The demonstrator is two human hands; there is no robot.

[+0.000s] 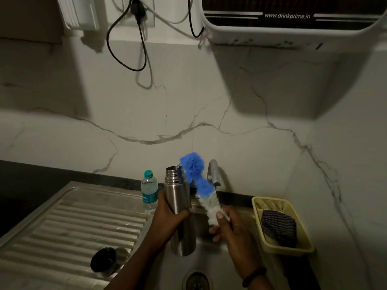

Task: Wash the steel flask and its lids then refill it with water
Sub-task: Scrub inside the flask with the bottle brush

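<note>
Left hand grips open flask; cloth in yellow basket

Shiny steel flask, bristly brush

flask left of brush — over sink (lid on drainboard).

The steel flask is a tall, plain silver bottle with a narrower threaded neck, and its mouth is open with no lid on it. It stands nearly upright, tilted slightly, above the sink basin, with fingers wrapped round its middle. A lid, dark on its round face with a steel rim, lies on its side on the ribbed steel draining board, well apart from the flask.
</note>
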